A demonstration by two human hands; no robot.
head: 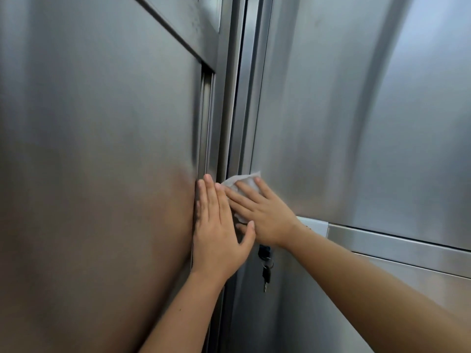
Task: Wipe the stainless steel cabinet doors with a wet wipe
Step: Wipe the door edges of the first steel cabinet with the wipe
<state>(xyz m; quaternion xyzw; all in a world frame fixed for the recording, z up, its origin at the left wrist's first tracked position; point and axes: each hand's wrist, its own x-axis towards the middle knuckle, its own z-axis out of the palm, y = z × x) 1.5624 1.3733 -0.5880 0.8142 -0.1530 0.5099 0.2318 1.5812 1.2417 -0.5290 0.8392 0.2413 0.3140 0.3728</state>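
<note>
Two steel doors, seen close and at a slant: left door [96, 174], broad and dull grey, its right edge turned out toward the camera; right door [344, 110], brighter, with pale blue reflections. Between them, vertical frame rails [239, 98]. Left hand [219, 233]: flat and open, fingers together and pointing up, laid along the right edge of the left door, gripping nothing; thumb spread to the right, just touching the right hand. Right hand [265, 215]: fingers spread, palm pressing the wipe [244, 182] flat against the left edge of the right door, not pinching it. Wipe: white, crumpled, showing above the fingertips and again below the index finger, partly over the gap between the doors. Keys [265, 268]: dark bunch hanging below the right hand, at the right door's edge. White label [316, 226]: on the horizontal band [395, 240] crossing the right door, just right of the right wrist.
</note>
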